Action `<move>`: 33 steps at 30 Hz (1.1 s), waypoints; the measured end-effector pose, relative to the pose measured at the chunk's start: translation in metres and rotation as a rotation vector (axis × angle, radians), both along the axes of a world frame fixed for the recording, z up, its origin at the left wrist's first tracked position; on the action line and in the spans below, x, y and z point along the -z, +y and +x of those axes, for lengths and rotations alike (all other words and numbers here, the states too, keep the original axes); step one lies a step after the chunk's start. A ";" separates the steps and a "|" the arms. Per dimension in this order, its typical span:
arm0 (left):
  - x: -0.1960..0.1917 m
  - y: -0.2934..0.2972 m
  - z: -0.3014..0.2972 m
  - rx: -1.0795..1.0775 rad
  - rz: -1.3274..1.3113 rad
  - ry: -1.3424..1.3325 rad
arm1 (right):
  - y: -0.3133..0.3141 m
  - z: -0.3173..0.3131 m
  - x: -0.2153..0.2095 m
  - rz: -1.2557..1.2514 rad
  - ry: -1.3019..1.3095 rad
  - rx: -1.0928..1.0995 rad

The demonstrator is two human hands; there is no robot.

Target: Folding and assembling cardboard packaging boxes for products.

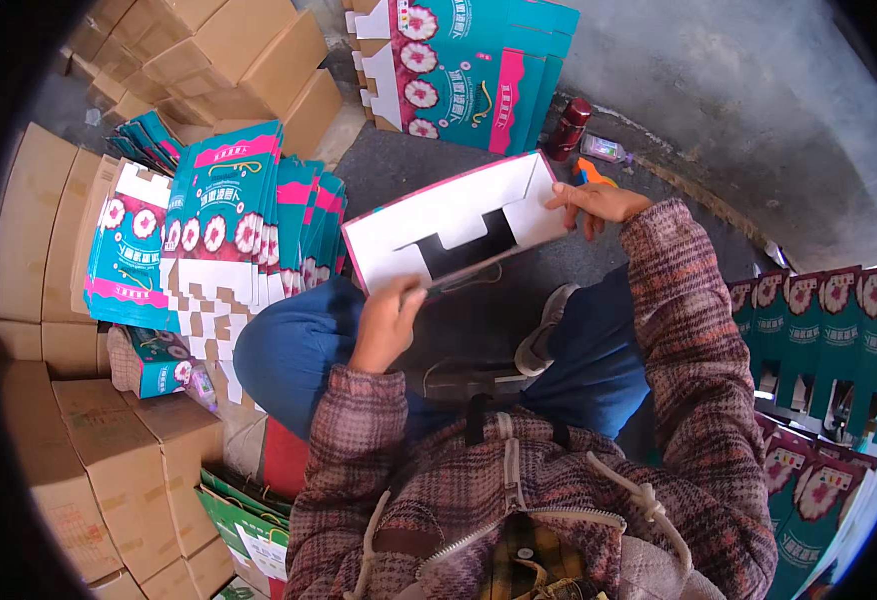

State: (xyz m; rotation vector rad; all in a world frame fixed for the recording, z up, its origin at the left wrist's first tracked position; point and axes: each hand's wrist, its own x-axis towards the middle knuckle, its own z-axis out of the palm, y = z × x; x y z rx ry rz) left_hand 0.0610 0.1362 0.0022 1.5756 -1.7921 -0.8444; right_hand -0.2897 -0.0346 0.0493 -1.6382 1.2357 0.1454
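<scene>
Carton (449, 205) hangs tilted between my two hands, above the dark floor (549, 268) and in front of my bent legs, its white inner face turned up toward me and its edge rimmed in pink. My left hand (387, 322) pinches the near edge by the lower left corner, thumb on top; my right hand (599, 205) grips the right end, thumb laid over the white board and the other fingers bent below it. Both grips are closed on the card, though what my hidden fingertips press underneath I cannot tell. Notched white flaps face each other around a dark gap in the middle, so I judge that I am at the folding step, with the body squared up and this end not yet closed. What the next move calls for, I think, is steadying the walls with one hand while the other presses the flaps inward until the notches catch, gently enough not to crease the tabs. Flat cartons (221, 195) lean in a stack beyond my left knee, and teal boxes (839, 320) stand in rows to my right.
</scene>
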 end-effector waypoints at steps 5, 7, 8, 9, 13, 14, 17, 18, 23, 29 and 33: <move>0.024 -0.011 -0.008 -0.321 -0.285 -0.031 | -0.004 0.005 0.012 -0.027 -0.064 0.130; 0.023 -0.018 -0.013 -0.445 -0.380 -0.099 | -0.002 0.009 0.017 -0.131 -0.108 0.134; 0.021 -0.017 -0.015 -0.456 -0.348 -0.146 | 0.003 0.012 0.021 -0.128 -0.105 0.126; 0.021 -0.018 -0.017 -0.461 -0.345 -0.142 | 0.013 0.019 0.020 -0.484 -0.087 0.046; 0.023 -0.014 -0.021 -0.285 -0.398 -0.649 | 0.036 0.054 0.016 -1.208 -0.078 -0.331; 0.022 -0.014 -0.021 -0.226 -0.380 -0.630 | 0.039 0.060 0.022 -1.192 -0.031 -0.398; 0.025 -0.015 -0.020 -0.159 -0.364 -0.624 | 0.044 0.072 0.044 -1.137 0.037 -0.483; 0.029 -0.017 -0.019 -0.166 -0.367 -0.642 | 0.043 0.076 0.046 -1.133 0.052 -0.451; 0.037 -0.023 -0.013 -0.137 -0.398 -0.650 | 0.037 0.078 0.054 -1.112 0.079 -0.496; 0.042 -0.024 -0.007 -0.080 -0.427 -0.656 | 0.032 0.076 0.060 -1.075 0.043 -0.542; 0.041 -0.023 -0.006 -0.075 -0.415 -0.637 | 0.035 0.077 0.062 -1.102 0.019 -0.537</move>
